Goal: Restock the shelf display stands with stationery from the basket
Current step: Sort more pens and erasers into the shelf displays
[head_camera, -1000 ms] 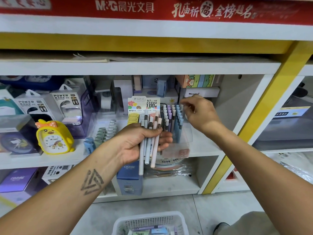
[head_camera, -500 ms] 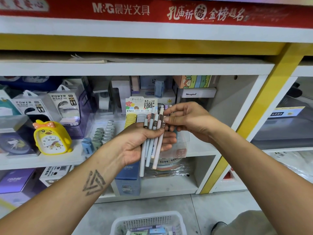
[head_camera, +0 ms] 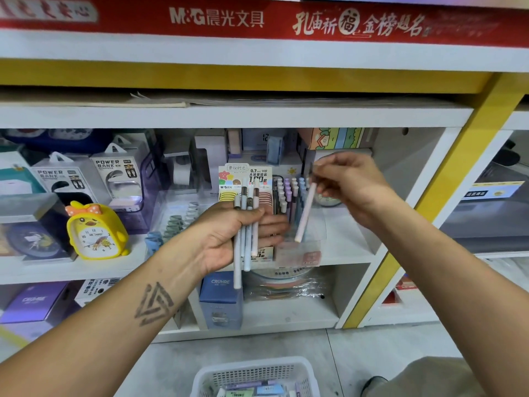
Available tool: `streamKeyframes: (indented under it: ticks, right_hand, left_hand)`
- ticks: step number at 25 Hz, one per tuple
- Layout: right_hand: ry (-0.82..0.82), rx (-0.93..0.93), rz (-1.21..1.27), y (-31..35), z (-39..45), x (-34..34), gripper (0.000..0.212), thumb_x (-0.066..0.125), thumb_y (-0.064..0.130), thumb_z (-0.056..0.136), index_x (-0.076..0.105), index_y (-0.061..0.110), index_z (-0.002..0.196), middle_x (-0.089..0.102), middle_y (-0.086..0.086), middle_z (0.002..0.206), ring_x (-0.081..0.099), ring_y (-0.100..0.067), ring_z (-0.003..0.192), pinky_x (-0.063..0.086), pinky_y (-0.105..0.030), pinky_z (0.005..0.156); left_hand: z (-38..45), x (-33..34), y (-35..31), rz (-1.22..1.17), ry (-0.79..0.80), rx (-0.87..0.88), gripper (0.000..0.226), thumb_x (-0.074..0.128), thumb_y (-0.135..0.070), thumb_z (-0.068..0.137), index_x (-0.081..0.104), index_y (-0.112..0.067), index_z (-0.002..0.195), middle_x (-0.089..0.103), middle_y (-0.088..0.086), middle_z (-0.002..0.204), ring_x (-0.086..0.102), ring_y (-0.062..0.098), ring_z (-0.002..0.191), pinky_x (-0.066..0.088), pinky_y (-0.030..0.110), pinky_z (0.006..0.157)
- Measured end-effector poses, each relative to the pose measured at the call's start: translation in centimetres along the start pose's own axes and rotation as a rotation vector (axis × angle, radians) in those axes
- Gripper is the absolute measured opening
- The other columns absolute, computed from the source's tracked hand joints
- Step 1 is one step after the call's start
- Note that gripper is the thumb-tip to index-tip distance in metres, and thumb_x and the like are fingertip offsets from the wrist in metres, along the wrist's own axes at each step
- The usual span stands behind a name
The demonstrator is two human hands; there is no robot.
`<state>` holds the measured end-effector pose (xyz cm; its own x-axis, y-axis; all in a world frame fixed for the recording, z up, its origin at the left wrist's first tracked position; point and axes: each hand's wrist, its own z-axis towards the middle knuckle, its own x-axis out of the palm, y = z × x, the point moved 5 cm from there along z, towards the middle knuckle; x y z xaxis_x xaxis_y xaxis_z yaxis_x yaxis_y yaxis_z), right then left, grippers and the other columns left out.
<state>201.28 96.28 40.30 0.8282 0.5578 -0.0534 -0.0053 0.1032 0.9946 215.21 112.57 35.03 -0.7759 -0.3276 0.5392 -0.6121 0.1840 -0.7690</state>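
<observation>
Pale pastel pencils [head_camera: 246,224], slim and round with darker bands near their upper ends, stand as a small upright bundle in the left hand [head_camera: 229,239], whose fingers [head_camera: 273,224] curl round their middles in front of the shelf [head_camera: 343,250]. One more pencil [head_camera: 305,212], a pale pink one, is pinched at its upper end by the fingers of the right hand [head_camera: 350,187] and hangs tilted, its lower tip just above the clear display stand [head_camera: 300,247] on the shelf. That stand already holds rows of upright pencils with lilac, blue and white caps, and beside it stands a printed card box [head_camera: 244,181] with coloured rolls inside. To the left on the same shelf sit a yellow duck-shaped clock [head_camera: 96,232] and boxed power banks [head_camera: 117,173]. Low in the view, on the floor, a white plastic basket [head_camera: 254,373] with a perforated wall holds more pastel stationery.
</observation>
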Motion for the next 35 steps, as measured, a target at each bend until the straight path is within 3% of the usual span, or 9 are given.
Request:
streamKeyframes:
  ticks: [2,7,14,24,26,28,30,33,35]
  right_hand:
    - [-0.129,-0.127,-0.112,0.6,0.3,-1.1,0.007,0.065,-0.004,0.091,0.065,-0.006,0.097,0.070,-0.017,0.071,0.065,-0.022,0.056,0.057,-0.028,0.056]
    - [-0.019,-0.286,-0.661,-0.3,-0.4,1.3,0.011,0.073,0.009,0.090,0.066,0.017,0.090,0.071,-0.003,0.082,0.071,-0.020,0.078,0.059,-0.034,0.078]
    - [0.046,-0.356,-0.824,-0.8,-1.0,2.1,0.012,0.076,0.018,0.087,0.068,0.026,0.084,0.068,0.010,0.083,0.064,-0.008,0.085,0.051,-0.023,0.072]
    - [0.005,-0.357,-0.976,-1.6,-0.3,2.4,0.018,0.073,0.026,0.090,0.058,0.032,0.098,0.062,0.012,0.082,0.061,-0.015,0.079,0.052,-0.034,0.068]
    - [-0.022,-0.386,-1.077,-1.8,-0.3,2.7,0.006,0.069,0.030,0.092,0.065,0.025,0.093,0.063,0.004,0.088,0.058,-0.020,0.087,0.051,-0.037,0.072]
    - [0.000,-0.439,-1.198,-1.8,-0.3,3.0,0.015,0.063,0.031,0.096,0.074,0.021,0.094,0.067,0.003,0.098,0.051,-0.019,0.096,0.047,-0.035,0.076]
    - [-0.005,-0.464,-1.109,-1.2,-0.5,3.3,0.021,0.060,0.032,0.098,0.077,0.020,0.099,0.069,0.005,0.103,0.054,-0.017,0.097,0.045,-0.032,0.078]
    - [0.092,-0.230,-0.489,-0.6,-1.1,3.7,0.016,0.066,0.031,0.096,0.074,0.021,0.106,0.074,0.006,0.080,0.063,-0.007,0.065,0.048,-0.023,0.063]
    - [0.184,-0.101,-0.261,-0.9,-1.6,4.6,0.012,0.071,0.017,0.092,0.072,0.013,0.104,0.074,0.002,0.070,0.060,-0.009,0.053,0.047,-0.020,0.052]
  left_hand:
    - [0.1,-1.0,-0.3,0.011,-0.078,0.027,0.032,0.054,-0.002,0.095,0.053,0.011,0.124,0.069,0.030,0.109,0.072,0.037,0.095,0.062,0.041,0.070]
    - [0.1,-1.2,-0.2,0.043,-0.136,0.006,0.026,0.054,-0.001,0.093,0.058,0.009,0.116,0.072,0.027,0.100,0.067,0.021,0.064,0.054,0.024,0.051]
    - [0.0,-0.7,0.2,0.056,-0.112,-0.013,0.028,0.050,-0.001,0.096,0.058,0.008,0.121,0.072,0.024,0.098,0.070,0.024,0.068,0.057,0.027,0.057]
    - [-0.6,0.2,0.4,0.085,-0.042,0.000,0.039,0.061,0.000,0.085,0.056,0.008,0.123,0.070,0.028,0.106,0.071,0.027,0.073,0.058,0.028,0.057]
    - [-0.8,0.4,0.3,0.107,-0.022,0.019,0.042,0.065,-0.002,0.079,0.058,0.007,0.120,0.070,0.029,0.108,0.072,0.029,0.077,0.058,0.029,0.058]
    - [-0.8,0.5,0.3,0.111,-0.006,0.022,0.035,0.065,-0.001,0.082,0.060,0.007,0.116,0.069,0.030,0.108,0.072,0.031,0.080,0.059,0.030,0.060]
    - [-0.7,0.5,0.4,0.110,0.006,0.011,0.027,0.061,0.000,0.089,0.061,0.008,0.115,0.069,0.030,0.109,0.073,0.033,0.085,0.060,0.032,0.064]
    - [-0.7,0.7,0.6,0.115,0.038,-0.011,0.026,0.060,-0.001,0.092,0.062,0.006,0.116,0.068,0.030,0.110,0.072,0.036,0.093,0.061,0.035,0.070]
    - [-0.7,1.0,0.8,0.115,0.057,-0.025,0.026,0.059,-0.001,0.092,0.062,0.006,0.116,0.067,0.031,0.111,0.071,0.038,0.098,0.061,0.039,0.075]
